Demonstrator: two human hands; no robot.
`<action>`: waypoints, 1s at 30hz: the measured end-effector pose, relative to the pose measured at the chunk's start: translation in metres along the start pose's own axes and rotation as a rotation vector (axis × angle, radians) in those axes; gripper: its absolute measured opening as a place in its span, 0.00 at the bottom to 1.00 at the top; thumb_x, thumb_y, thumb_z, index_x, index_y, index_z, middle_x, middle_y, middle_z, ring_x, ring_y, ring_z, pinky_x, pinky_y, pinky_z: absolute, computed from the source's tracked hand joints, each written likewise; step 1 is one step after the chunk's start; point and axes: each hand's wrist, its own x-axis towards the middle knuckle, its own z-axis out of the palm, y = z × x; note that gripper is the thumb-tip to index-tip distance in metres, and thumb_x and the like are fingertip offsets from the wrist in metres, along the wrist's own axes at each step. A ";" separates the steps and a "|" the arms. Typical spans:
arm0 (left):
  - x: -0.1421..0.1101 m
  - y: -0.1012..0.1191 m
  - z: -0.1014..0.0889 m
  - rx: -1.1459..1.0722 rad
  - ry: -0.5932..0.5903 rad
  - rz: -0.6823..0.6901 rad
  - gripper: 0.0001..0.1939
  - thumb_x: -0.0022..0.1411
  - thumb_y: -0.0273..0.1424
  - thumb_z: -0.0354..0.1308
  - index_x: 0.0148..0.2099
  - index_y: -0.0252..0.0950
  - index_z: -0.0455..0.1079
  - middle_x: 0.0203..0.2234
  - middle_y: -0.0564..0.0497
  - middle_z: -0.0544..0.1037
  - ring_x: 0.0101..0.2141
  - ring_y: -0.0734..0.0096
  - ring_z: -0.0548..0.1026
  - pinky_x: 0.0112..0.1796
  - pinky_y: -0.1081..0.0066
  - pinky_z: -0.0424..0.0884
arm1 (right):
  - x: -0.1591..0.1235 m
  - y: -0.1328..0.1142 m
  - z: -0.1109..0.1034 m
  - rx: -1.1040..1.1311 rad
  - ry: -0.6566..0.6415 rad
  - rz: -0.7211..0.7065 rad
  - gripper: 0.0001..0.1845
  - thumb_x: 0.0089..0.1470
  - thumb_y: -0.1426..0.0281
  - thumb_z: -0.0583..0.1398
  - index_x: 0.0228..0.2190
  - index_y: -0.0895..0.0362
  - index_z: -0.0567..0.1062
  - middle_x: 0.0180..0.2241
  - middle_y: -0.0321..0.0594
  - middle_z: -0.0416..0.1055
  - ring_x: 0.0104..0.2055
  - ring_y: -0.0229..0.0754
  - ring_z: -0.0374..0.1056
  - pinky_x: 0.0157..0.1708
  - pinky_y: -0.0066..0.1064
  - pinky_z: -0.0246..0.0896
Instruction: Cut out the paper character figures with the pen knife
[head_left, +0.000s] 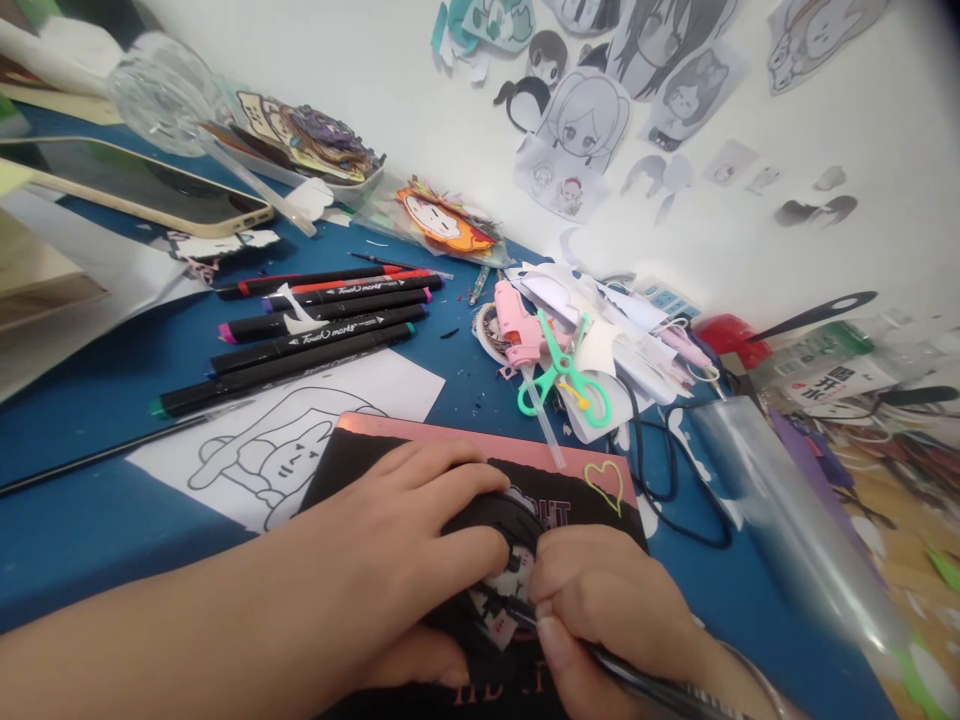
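Note:
My left hand (420,540) lies on a black book with a pink top edge (480,440), its fingers and thumb pinched on a small cut-out drawing of a dark-haired figure (504,585). My right hand (607,600) is closed round a dark pen-like tool (637,680) whose tip touches the cut-out. A white sheet with a line drawing (292,440) lies partly under the book at the left.
Several black markers (315,325) lie in a row on the blue table. Green scissors (566,375), a pink glue gun (517,325) and paper scraps are piled behind. A phone (142,190) rests far left; a clear plastic roll (787,520) lies right.

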 end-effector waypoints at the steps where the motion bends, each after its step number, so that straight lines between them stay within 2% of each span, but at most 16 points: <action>1: 0.000 0.000 0.000 0.001 0.007 0.001 0.19 0.57 0.40 0.76 0.48 0.43 0.76 0.61 0.42 0.76 0.62 0.38 0.71 0.60 0.40 0.71 | 0.000 0.000 0.000 -0.001 0.000 0.002 0.13 0.56 0.81 0.54 0.28 0.50 0.62 0.20 0.29 0.68 0.20 0.36 0.62 0.23 0.27 0.64; 6: -0.003 -0.001 0.001 0.000 0.021 0.019 0.21 0.56 0.40 0.77 0.48 0.43 0.76 0.62 0.43 0.76 0.63 0.40 0.70 0.61 0.43 0.71 | 0.002 -0.002 -0.006 0.041 0.007 0.026 0.13 0.56 0.81 0.55 0.29 0.50 0.63 0.21 0.30 0.69 0.20 0.36 0.64 0.23 0.27 0.65; 10: -0.004 0.000 0.000 -0.045 0.052 0.005 0.24 0.53 0.37 0.79 0.47 0.41 0.73 0.60 0.45 0.78 0.63 0.45 0.71 0.63 0.49 0.69 | 0.001 0.000 -0.011 0.116 0.023 0.103 0.13 0.56 0.81 0.57 0.28 0.50 0.63 0.22 0.31 0.71 0.23 0.37 0.69 0.25 0.27 0.67; 16: -0.004 0.001 -0.001 -0.071 0.062 -0.038 0.24 0.49 0.31 0.80 0.43 0.43 0.71 0.62 0.47 0.76 0.64 0.47 0.69 0.64 0.50 0.67 | -0.006 0.003 -0.006 0.074 -0.063 0.045 0.12 0.59 0.79 0.56 0.28 0.50 0.64 0.22 0.30 0.70 0.21 0.35 0.67 0.25 0.27 0.67; 22: -0.005 -0.002 -0.001 -0.061 0.049 -0.019 0.21 0.52 0.34 0.79 0.44 0.42 0.73 0.62 0.47 0.76 0.64 0.45 0.70 0.64 0.48 0.68 | -0.002 0.003 0.000 0.084 0.008 0.005 0.13 0.60 0.80 0.54 0.28 0.51 0.63 0.21 0.29 0.69 0.21 0.34 0.66 0.25 0.25 0.65; 27: -0.005 -0.001 -0.002 -0.049 0.036 -0.015 0.21 0.52 0.35 0.79 0.43 0.42 0.74 0.63 0.45 0.76 0.64 0.43 0.70 0.63 0.47 0.69 | 0.000 0.005 0.001 0.126 -0.032 -0.008 0.13 0.59 0.80 0.53 0.28 0.51 0.62 0.21 0.29 0.68 0.20 0.34 0.64 0.23 0.26 0.64; 30: -0.004 -0.001 -0.002 -0.048 0.029 -0.015 0.20 0.53 0.35 0.78 0.44 0.42 0.74 0.63 0.45 0.75 0.65 0.44 0.70 0.64 0.46 0.68 | 0.002 0.004 0.001 0.137 -0.010 -0.002 0.13 0.57 0.80 0.54 0.28 0.50 0.60 0.20 0.27 0.66 0.19 0.34 0.61 0.22 0.25 0.62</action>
